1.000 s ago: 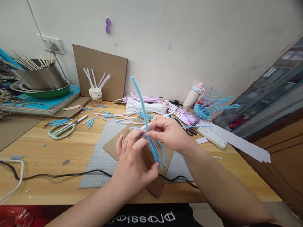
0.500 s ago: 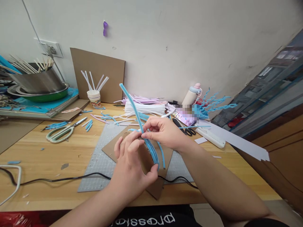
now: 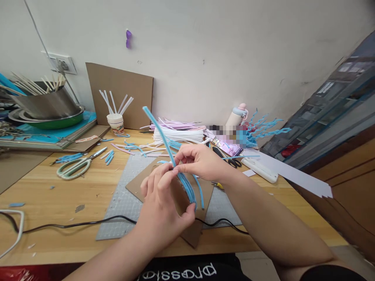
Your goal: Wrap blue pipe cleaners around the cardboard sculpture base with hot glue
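Observation:
My left hand (image 3: 158, 199) is closed around a curved piece of cardboard (image 3: 179, 197), its thumb pressing the lower end. Several blue pipe cleaners (image 3: 187, 186) lie side by side along the edge of that piece. With thumb and fingers pinched, my right hand (image 3: 199, 162) grips a blue pipe cleaner (image 3: 158, 128) at the top of the edge, and its free end sticks up to the left. Both sets of fingertips nearly meet there. Beneath the hands are a flat cardboard sheet (image 3: 134, 185) and a grey cutting mat (image 3: 113, 218).
Green-handled scissors (image 3: 74, 168) and cut blue pieces (image 3: 109, 157) lie left. Behind are a paper cup (image 3: 115, 124) and bundled white pipe cleaners (image 3: 178, 134). A phone (image 3: 227, 145), white glue gun (image 3: 260, 169) and bottle (image 3: 234, 119) are right. A black cable (image 3: 88, 223) crosses the front.
The upright end of the blue pipe cleaner has tilted slightly further left. My right hand has shifted a little left, and a yellow-handled tool now shows beside its wrist.

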Motion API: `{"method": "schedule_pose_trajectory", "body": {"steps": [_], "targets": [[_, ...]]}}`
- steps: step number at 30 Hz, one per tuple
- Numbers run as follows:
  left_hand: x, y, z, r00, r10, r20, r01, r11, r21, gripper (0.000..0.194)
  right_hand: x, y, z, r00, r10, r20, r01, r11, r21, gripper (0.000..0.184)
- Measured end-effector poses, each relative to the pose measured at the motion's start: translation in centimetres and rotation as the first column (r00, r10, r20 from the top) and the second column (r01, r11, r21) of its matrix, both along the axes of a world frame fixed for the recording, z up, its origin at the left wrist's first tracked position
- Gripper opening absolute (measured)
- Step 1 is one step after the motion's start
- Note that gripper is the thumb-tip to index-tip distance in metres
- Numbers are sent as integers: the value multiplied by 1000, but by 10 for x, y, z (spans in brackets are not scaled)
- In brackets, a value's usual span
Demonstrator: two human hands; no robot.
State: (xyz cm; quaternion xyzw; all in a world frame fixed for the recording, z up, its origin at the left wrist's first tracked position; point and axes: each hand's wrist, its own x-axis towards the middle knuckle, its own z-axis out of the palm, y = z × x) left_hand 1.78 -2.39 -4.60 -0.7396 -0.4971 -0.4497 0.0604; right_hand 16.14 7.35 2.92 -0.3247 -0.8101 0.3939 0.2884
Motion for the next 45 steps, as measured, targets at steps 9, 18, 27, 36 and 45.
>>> {"method": "schedule_pose_trajectory", "body": {"steps": [9,18,27,36,45], "targets": [[-1,-2,3,1000,2,-29,-3,1000,-31,72,2,3,-3,998,-7,57,12,995,-95,11],[-2,-2,4,994,31,-103,-36,998,-49,68,-1,0,0,998,-16,53,20,996,-85,8],[-2,-1,4,992,39,-118,-46,997,-56,59,-1,-2,2,999,-24,43,28,996,-86,8],[-4,-1,4,991,56,-122,-62,997,-49,58,18,-52,-29,891,-322,-320,367,926,90,9],[-2,2,3,992,56,-111,-61,997,-42,56,22,-74,-59,877,-352,-327,187,877,-443,23]]}}
